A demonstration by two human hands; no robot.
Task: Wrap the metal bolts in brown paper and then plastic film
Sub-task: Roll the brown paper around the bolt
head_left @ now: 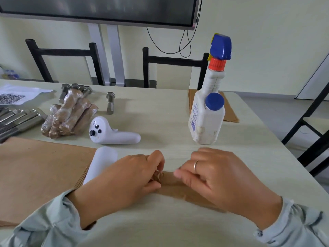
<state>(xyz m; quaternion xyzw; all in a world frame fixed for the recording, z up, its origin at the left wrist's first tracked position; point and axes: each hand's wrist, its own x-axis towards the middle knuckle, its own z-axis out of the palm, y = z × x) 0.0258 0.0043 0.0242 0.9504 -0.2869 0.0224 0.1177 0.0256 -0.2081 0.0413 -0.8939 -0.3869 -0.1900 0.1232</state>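
Brown paper-wrapped bolt [170, 180] lies lengthwise left to right, left hand [124, 177] and right hand [222, 177] pinching its ends.

- Paper-wrapped bolt [170, 180]: brown roll lying on the desk, its left end crumpled.
- Bare bolt [110, 102]: steel, lying further back.
- Wrapped bolts [69, 116]: piled far left, film-covered.
- Film roll [102, 163]: white, beside brown paper sheets [39, 173].

Four wrapped bolts [68, 116], one spray bottle [208, 107], one white controller [110, 131], two hands [124, 177].
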